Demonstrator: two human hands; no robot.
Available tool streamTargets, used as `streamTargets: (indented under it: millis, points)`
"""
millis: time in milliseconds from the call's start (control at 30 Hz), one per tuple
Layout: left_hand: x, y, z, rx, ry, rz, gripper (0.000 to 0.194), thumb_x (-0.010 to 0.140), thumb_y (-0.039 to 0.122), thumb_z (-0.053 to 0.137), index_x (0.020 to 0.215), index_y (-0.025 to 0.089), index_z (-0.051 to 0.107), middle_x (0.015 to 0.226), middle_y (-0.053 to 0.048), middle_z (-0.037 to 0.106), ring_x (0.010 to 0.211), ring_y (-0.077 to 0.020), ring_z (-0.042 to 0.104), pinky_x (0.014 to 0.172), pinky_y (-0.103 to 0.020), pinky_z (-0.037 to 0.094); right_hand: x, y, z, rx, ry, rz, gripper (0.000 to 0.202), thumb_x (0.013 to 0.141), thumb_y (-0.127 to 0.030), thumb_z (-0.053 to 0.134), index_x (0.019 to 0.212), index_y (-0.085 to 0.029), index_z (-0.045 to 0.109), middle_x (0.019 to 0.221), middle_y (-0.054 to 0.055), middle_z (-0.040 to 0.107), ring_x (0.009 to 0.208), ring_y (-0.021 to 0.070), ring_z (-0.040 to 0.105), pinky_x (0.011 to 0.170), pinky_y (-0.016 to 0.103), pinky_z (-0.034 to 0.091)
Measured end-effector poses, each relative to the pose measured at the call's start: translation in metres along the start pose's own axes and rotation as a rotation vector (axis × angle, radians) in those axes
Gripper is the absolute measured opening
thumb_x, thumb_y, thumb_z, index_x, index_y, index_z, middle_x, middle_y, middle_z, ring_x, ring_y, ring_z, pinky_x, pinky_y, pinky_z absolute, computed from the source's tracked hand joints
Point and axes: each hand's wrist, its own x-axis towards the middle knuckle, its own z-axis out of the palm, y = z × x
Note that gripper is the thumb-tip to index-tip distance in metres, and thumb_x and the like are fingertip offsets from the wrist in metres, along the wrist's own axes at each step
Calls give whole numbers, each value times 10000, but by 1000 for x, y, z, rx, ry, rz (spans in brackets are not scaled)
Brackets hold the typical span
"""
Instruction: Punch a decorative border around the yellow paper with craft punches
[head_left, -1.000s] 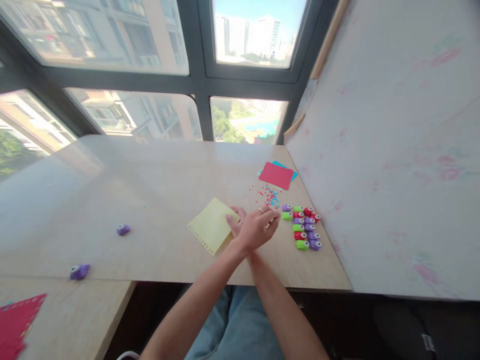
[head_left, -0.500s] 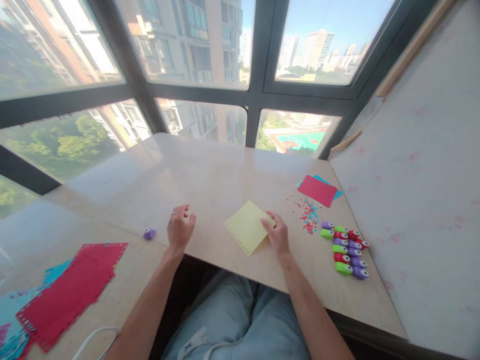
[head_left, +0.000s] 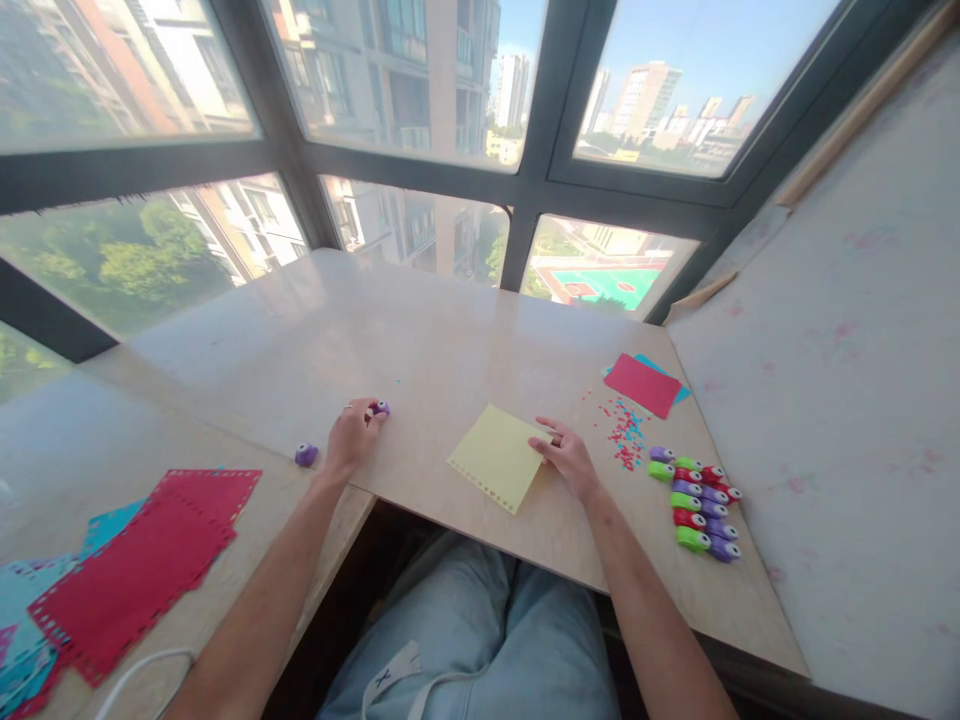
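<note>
In the head view my left hand [head_left: 354, 438] is closed around a small purple craft punch [head_left: 381, 408], whose end sticks out past the fingertips, low over the table. A sheet of pale yellow paper [head_left: 499, 460] lies at an angle before me, with a row of punched holes along its near-left edge. My right hand [head_left: 568, 455] grips its right corner, thumb on top of the sheet. A second purple punch [head_left: 306, 454] stands on the table to the left of my left hand.
Several purple, green and red punches [head_left: 694, 503] stand grouped at the right. Red and blue paper bits [head_left: 627, 435] lie beside them, below red and blue cards [head_left: 643, 385]. Punched red sheets [head_left: 135, 575] overlap blue ones at left, near a white cable [head_left: 142, 665].
The purple punch now shows at my left hand's fingertips, where none was visible before. My right hand has shifted slightly right at the yellow paper's corner. The camera view has tilted a little.
</note>
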Motion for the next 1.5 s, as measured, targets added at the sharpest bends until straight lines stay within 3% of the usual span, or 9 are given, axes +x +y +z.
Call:
streamTargets:
  millis: [133,300,400,567,667,867,1133,1500]
  points:
    - [-7,12,8,-181,-59,120,235,822,273,555,1013,161,632,976,-100,690,761,-198,632,723,-318,499,0,4,3,60,12,-18,724,636,-448,808,1256,-169,558,714,-6,640,632,156,616,580,265,491]
    - [-22,35,10,-368,-292,353,178,837,233,532,976,199,638,948,-56,696,829,-176,640,694,-278,498,4,14,7,15,23,-58,742,604,-413,818,1254,-178,550,831,42,683,752,196,670,679,313,537]
    - [-28,48,9,-414,-374,390,183,822,192,531,966,203,643,940,-51,702,849,-173,643,721,-285,507,5,17,9,2,51,-75,691,621,-412,793,1227,-167,567,844,52,695,757,197,676,701,328,544]
    - [-27,59,19,-483,-344,333,171,830,214,548,974,201,638,931,-54,718,838,-179,651,718,-302,511,1,18,14,30,165,-108,578,650,-453,758,1135,-165,627,869,74,723,778,212,687,713,350,548]
    - [-23,61,30,-499,-330,312,177,815,200,566,975,201,643,929,-51,722,827,-178,654,688,-288,510,-2,16,16,22,169,-110,498,688,-500,718,1063,-177,663,936,106,737,821,237,690,695,355,551]
    - [-20,67,47,-521,-316,290,203,807,146,579,988,194,658,889,-42,711,745,-147,642,636,-248,495,-6,12,10,-131,193,-142,360,793,-507,621,843,-158,691,738,42,688,643,171,601,580,267,466]
    - [-18,72,56,-544,-325,247,182,801,182,628,978,193,666,880,-37,710,736,-150,636,671,-266,504,-4,8,16,-306,275,-140,367,777,-475,602,852,-142,735,796,74,722,709,210,636,645,302,477]
    - [-9,76,60,-406,-344,273,195,833,261,617,1011,205,674,872,-47,703,765,-181,630,735,-320,504,-6,5,17,-269,245,-130,336,777,-484,612,833,-181,745,821,63,745,731,224,663,651,314,508]
